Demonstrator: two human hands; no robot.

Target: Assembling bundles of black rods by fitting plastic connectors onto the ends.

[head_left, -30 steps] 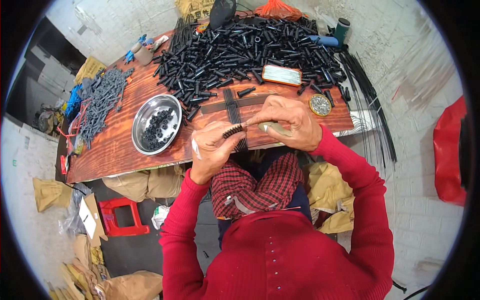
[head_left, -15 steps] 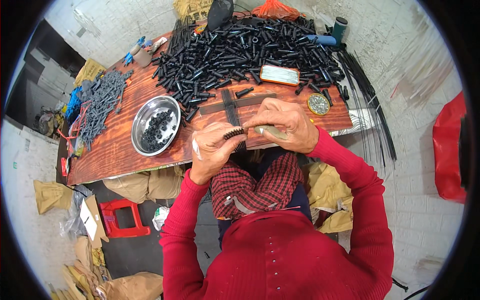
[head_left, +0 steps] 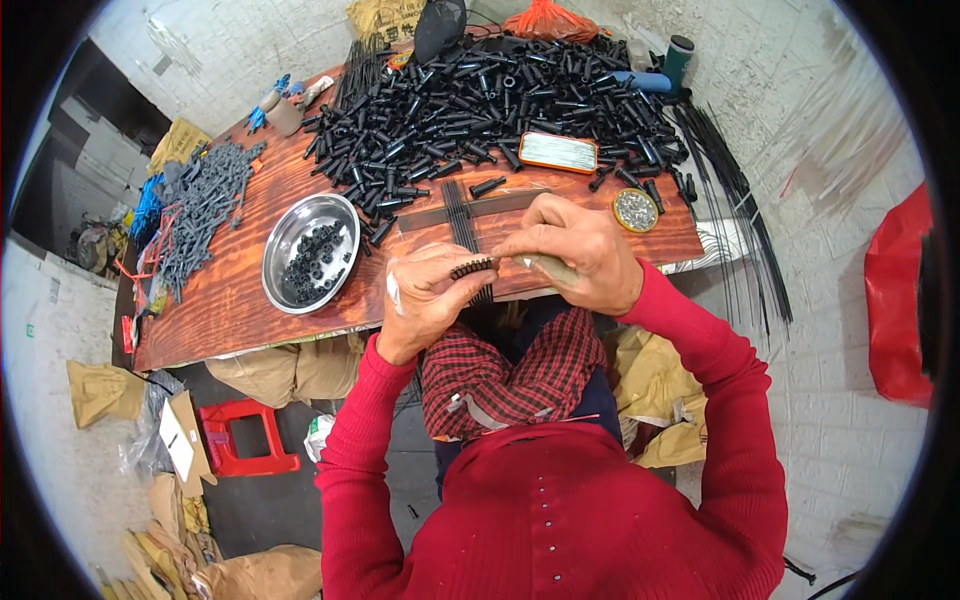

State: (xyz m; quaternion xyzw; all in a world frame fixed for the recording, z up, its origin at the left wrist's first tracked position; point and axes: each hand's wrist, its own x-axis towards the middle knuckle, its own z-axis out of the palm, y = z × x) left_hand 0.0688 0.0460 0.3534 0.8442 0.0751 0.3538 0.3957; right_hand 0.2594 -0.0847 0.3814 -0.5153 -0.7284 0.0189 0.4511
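My left hand [head_left: 418, 295] is closed, thumb against fingers, on a row of thin black rods [head_left: 460, 218] whose near ends form a small ribbed row. The rods stretch away side by side across a dark flat bar [head_left: 510, 202] on the wooden table [head_left: 560, 290]. At the right end of that row, the thumb and fingertips of my right hand [head_left: 585, 258] pinch together, almost touching the left fingertips. Whatever small piece sits in that pinch is too small to make out. White tape wraps part of my left hand, and a pale covering shows on a right finger.
A steel bowl [head_left: 270, 250] with small black rings stands at left. A pile of black tubes [head_left: 470, 100] covers the far table. Grey parts [head_left: 205, 215] lie far left. An orange-rimmed tray of pins [head_left: 558, 152] and a round tin [head_left: 636, 210] of small metal pieces stand right.
Both hands stay nearly in place over the rod ends. My right hand has shifted slightly to the right, its fingertips still close to the row.
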